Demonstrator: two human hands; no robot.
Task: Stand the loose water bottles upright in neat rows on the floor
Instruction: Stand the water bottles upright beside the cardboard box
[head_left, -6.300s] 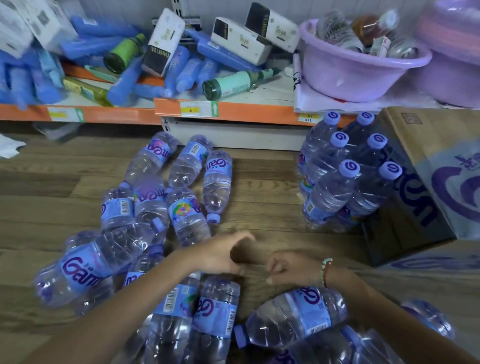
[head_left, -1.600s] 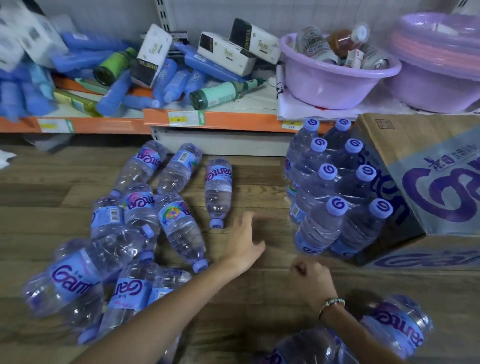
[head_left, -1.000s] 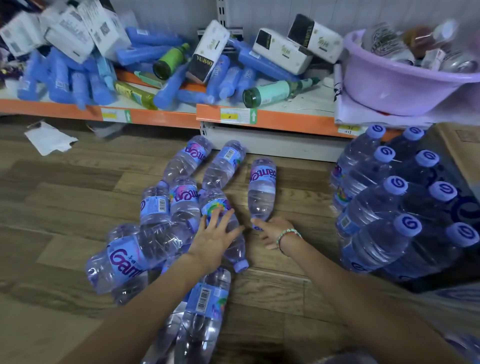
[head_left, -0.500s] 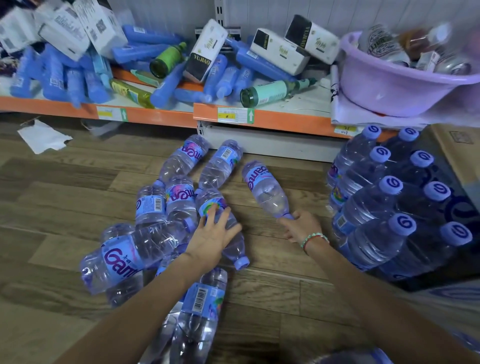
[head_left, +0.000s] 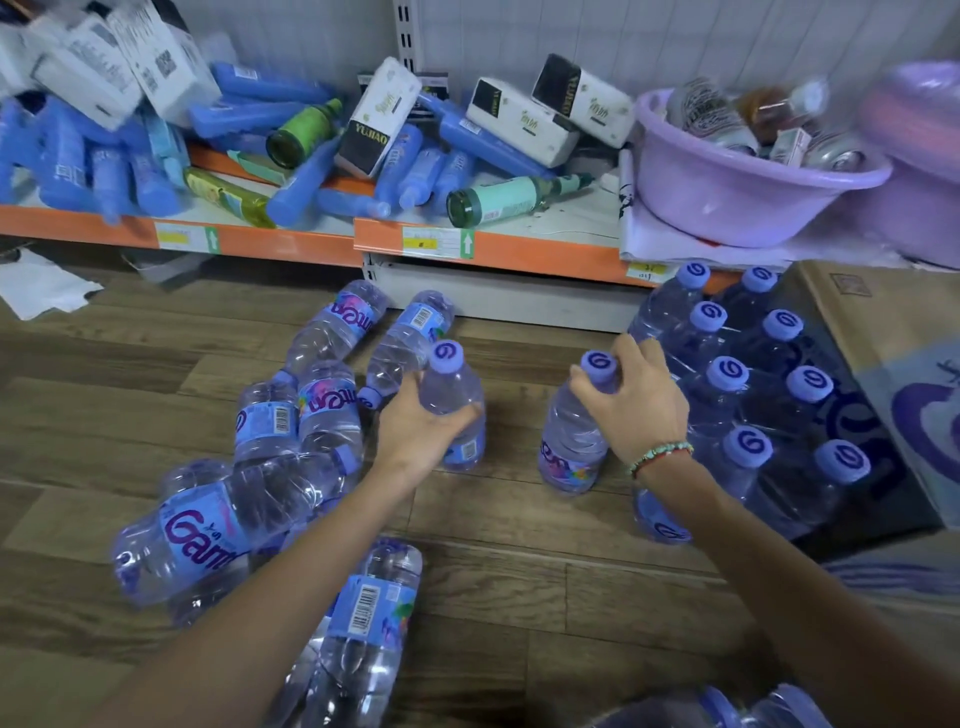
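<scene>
Two clear water bottles with purple caps stand upright in my hands on the wooden floor. My left hand grips the body of one bottle. My right hand grips the neck of the other bottle, just left of the upright rows of several bottles. Several loose bottles lie on their sides to the left, one large one nearest me, and another under my left forearm.
A cardboard box stands right of the upright rows. An orange-edged shelf behind holds blue bottles, boxes and a purple basin. Crumpled paper lies at far left. More bottles show at the bottom edge.
Both hands lifted bottles from lying to upright: the left took one from the pile, the right stood its bottle beside the rows.
</scene>
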